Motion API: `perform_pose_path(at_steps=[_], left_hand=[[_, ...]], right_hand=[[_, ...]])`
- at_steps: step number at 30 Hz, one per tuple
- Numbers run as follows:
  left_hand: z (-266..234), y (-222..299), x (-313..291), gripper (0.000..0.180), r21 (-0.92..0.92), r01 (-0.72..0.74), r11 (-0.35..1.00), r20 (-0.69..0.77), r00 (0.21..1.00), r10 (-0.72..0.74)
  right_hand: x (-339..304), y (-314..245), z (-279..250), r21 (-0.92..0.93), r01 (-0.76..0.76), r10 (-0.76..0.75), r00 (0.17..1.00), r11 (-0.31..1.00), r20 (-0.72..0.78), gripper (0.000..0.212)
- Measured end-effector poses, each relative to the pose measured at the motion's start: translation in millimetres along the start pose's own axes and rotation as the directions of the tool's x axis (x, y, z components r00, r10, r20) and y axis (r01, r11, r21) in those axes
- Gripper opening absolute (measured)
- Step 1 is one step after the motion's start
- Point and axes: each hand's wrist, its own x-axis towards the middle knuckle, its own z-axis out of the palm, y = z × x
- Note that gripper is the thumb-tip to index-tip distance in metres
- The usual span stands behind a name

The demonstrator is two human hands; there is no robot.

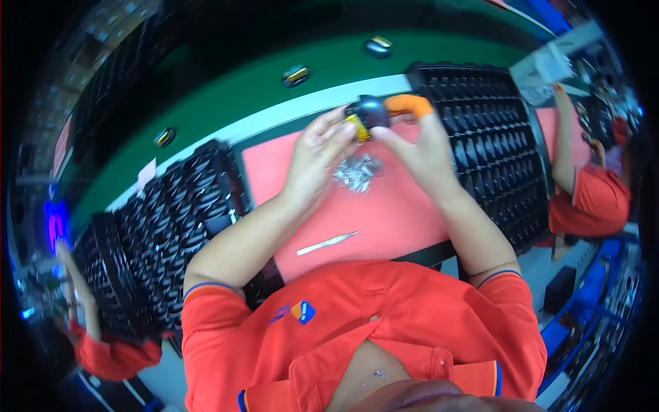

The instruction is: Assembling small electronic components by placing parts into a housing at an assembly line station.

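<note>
Over the pink mat (405,213), both my hands hold one dark, glossy, rounded part (373,111) with a yellow piece on its near side. My left hand (322,151) has its fingers closed on the yellow side. My right hand (425,147) grips the dark side between thumb and forefinger, and an orange cover (409,105) is on that finger. Just below the hands lies a pile of small shiny silver pieces (357,173). Nearer to me on the mat is a slim white pointed tool (328,243). The part's exact kind is too blurred to tell.
Black compartment trays (480,130) stand at the right, and more black trays (175,220) filled with dark parts are at the left. Beyond runs a green belt (233,96) carrying several similar parts (296,75). Co-workers in red sit at the right (590,199) and left (113,353).
</note>
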Motion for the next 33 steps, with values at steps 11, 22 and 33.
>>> perform_pose_path(at_steps=[11,22,33], left_hand=[[42.6,-7.1,20.7,0.049,0.103,0.023,0.994,-0.104,0.995,-0.013],[47.8,1.8,28.0,0.043,0.105,0.029,0.994,-0.067,0.998,-0.022],[-41.6,65.7,126.1,0.054,0.78,-0.033,0.625,-0.236,0.909,0.343]], right_hand=[[13.7,33.6,-35.8,0.23,-0.136,0.091,0.977,0.964,0.194,0.042],[-8.5,55.4,-48.8,0.366,-0.17,0.092,0.971,0.915,0.221,0.048],[-164.0,150.3,-229.3,-0.105,-0.584,0.201,0.435,0.805,-0.878,0.049]])
